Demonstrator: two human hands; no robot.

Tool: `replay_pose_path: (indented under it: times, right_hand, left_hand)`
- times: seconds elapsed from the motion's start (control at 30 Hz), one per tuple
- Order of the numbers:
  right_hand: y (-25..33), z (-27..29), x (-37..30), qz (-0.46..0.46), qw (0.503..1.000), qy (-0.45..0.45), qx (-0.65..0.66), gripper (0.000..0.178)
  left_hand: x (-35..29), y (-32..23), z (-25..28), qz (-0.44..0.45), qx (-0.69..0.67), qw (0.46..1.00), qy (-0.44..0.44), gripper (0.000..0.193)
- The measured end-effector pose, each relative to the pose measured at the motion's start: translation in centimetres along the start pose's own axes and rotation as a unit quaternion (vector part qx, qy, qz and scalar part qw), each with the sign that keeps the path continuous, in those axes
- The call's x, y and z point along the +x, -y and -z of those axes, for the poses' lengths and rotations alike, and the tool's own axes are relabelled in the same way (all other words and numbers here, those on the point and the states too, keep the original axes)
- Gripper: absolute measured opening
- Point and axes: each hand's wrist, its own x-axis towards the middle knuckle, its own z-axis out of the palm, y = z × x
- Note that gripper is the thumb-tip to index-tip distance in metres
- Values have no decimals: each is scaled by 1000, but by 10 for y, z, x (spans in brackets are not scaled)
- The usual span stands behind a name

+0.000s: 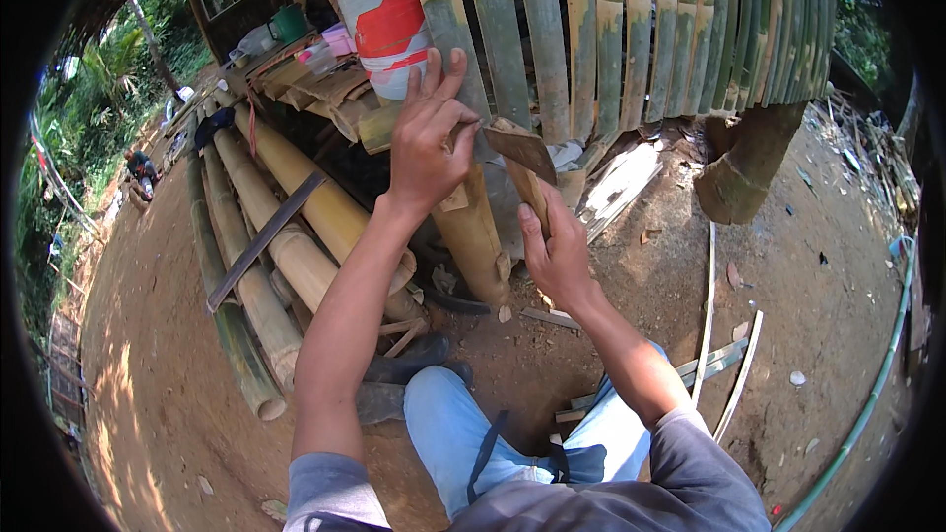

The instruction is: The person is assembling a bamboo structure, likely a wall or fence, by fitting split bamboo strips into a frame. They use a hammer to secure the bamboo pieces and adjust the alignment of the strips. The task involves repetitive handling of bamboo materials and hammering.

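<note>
My right hand is wrapped round the wooden handle of a hatchet, whose dark metal head is raised just below a row of split bamboo slats. To its left, my left hand pinches thumb and index finger together at the lower end of the slats, with other fingers raised against them. Whatever sits in that pinch is too small or hidden to make out. A cut bamboo piece lies just left of the left hand. Below the hands stands a yellow bamboo post.
Thick bamboo poles lie at the left, with a long dark blade across them. A red-and-white cylinder stands beside the slats. A thick bamboo stump hangs at right. Thin strips lie on the dirt ground near my knee.
</note>
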Motion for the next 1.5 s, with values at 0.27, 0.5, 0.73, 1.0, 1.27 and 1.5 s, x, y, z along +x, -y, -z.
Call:
replay_pose_path:
  times: [0.27, 0.5, 0.73, 1.0, 1.27, 1.5]
  right_hand:
    - [-2, -2, 7, 49, 999, -14, -17, 35]
    - [-7, -5, 4, 27, 999, 2, -45, 33]
    - [-12, -5, -6, 135, 986, -92, 39, 33]
    - [-10, -7, -1, 53, 998, -39, -11, 35]
    - [-9, -11, 6, -1, 998, -61, 16, 28]
    - [-19, -56, 18, -134, 946, -214, 205, 25]
  left_hand:
    - [0, 0, -2, -2, -1, 1000, -13, 15]
    - [0, -3, -3, -4, 11, 1000, -21, 13]
    - [1, 0, -6, -8, 4, 1000, -24, 13]
    - [-2, -1, -4, -4, 10, 1000, -18, 13]
    - [0, 0, -4, -14, 18, 999, -23, 14]
    - [4, -10, 5, 3, 94, 995, 11, 11]
